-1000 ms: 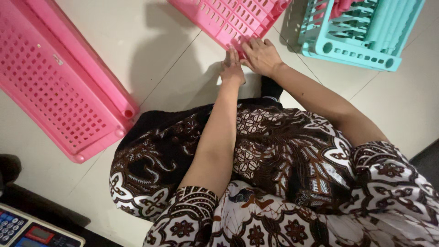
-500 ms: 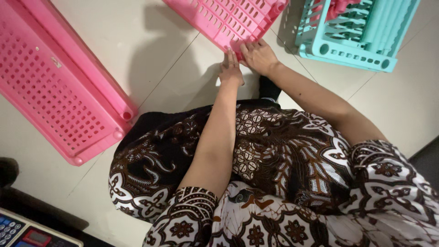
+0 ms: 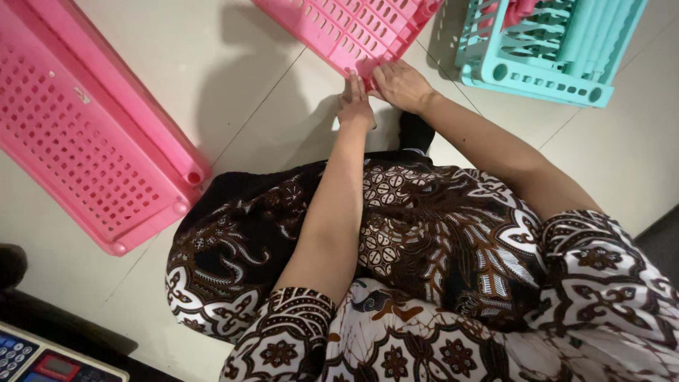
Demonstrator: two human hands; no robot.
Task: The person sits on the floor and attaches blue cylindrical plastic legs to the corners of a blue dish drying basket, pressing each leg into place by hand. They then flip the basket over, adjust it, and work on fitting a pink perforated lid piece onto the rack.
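Head view shows a pink perforated tray (image 3: pixel 353 28) lying on the tiled floor (image 3: pixel 233 92) at the top edge, its near corner gripped by both hands; nothing lies in it. Beside it to the right, a teal rack (image 3: pixel 537 74) holds teal and pink plastic parts, and a larger pink tray (image 3: pixel 85 148) lies empty at the left edge. Both forearms reach forward over a patterned batik skirt (image 3: pixel 424 240), left hand (image 3: pixel 355 106) pinching the corner from below, right hand (image 3: pixel 402 85) clasped over it

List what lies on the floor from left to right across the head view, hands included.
Large pink perforated tray → left hand → right hand, both at the corner of the pink slotted tray → teal rack.
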